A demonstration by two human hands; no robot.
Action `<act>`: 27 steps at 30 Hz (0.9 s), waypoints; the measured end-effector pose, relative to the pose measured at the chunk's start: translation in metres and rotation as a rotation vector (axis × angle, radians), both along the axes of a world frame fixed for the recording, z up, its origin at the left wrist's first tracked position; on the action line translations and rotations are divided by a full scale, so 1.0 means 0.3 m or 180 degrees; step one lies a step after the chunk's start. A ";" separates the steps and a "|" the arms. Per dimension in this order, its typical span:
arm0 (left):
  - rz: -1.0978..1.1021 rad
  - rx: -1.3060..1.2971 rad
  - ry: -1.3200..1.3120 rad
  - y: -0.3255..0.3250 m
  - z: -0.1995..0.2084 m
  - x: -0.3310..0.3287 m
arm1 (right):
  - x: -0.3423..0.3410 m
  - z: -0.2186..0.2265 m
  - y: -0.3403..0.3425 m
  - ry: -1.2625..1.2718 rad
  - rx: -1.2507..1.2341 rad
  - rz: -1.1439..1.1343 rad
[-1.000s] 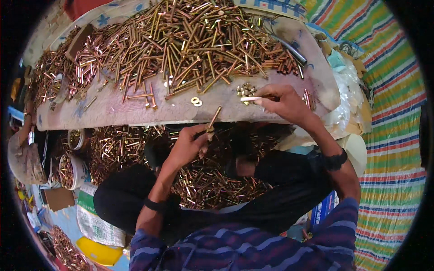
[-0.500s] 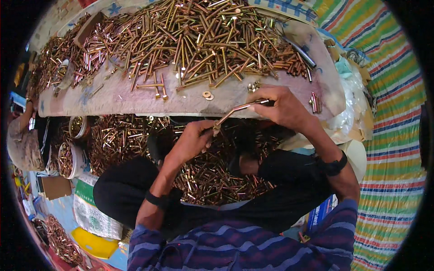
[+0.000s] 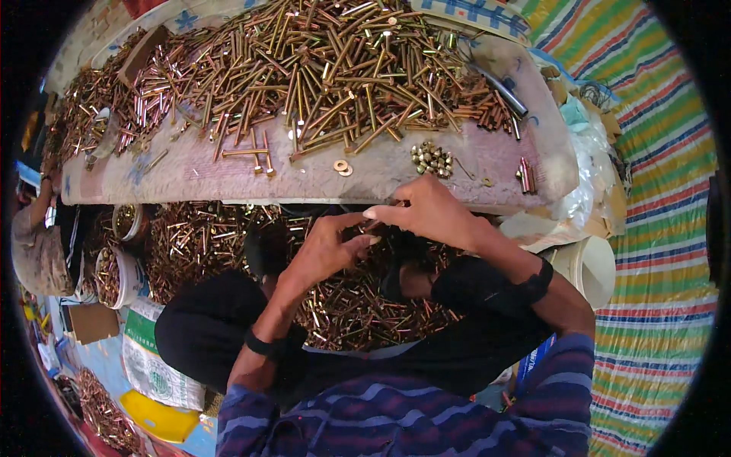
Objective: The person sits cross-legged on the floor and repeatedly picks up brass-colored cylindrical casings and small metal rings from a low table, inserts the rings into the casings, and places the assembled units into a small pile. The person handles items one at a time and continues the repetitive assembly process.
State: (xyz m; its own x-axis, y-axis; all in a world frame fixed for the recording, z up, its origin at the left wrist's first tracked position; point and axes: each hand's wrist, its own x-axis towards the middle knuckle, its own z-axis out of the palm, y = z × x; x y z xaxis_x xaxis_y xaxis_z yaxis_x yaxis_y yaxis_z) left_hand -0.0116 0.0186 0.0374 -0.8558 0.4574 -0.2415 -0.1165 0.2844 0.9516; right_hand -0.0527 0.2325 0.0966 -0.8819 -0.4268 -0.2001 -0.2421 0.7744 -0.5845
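My left hand (image 3: 327,247) and my right hand (image 3: 440,216) meet just past the near edge of the padded work surface (image 3: 251,183), above my lap. Both are closed, fingertips together around a long brass-coloured bolt, now almost wholly covered by the fingers. Beyond my right hand lies a small heap of nuts (image 3: 432,160). Two flat washers (image 3: 343,166) rest left of the nuts. A large pile of long bolts (image 3: 335,84) covers the far part of the surface, and a few bolts (image 3: 257,152) lie apart at its near side.
More bolts (image 3: 358,308) fill the space below, between my legs. White buckets (image 3: 131,278) of metal parts stand at left, and a pale bucket (image 3: 598,270) at right. Short metal sleeves (image 3: 527,177) and a grey rod (image 3: 506,95) lie on the surface's right. Another person's arm (image 3: 42,202) shows far left.
My right hand has moved down and left to meet my left hand, so the bolt that showed between them is now covered. The heap of nuts has come into fuller view.
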 end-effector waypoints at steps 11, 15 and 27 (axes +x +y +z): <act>0.0350 0.0331 -0.0268 -0.012 -0.043 -0.015 | -0.010 -0.004 0.005 -0.0985 -0.1287 -0.0437; 0.0364 0.0494 -0.0480 -0.017 -0.031 -0.015 | -0.003 -0.009 -0.003 -0.0869 -0.1525 -0.0412; 0.0519 0.0643 -0.0437 -0.004 -0.034 -0.016 | 0.018 -0.041 -0.015 -0.0786 -0.1597 -0.0537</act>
State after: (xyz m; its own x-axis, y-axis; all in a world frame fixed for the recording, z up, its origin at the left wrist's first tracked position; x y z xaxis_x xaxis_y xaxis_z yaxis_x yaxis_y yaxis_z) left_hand -0.0164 0.0172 0.0271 -0.8876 0.3670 -0.2783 -0.2768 0.0579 0.9592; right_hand -0.0474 0.2281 0.0843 -0.8989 -0.3800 -0.2180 0.0506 0.4043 -0.9132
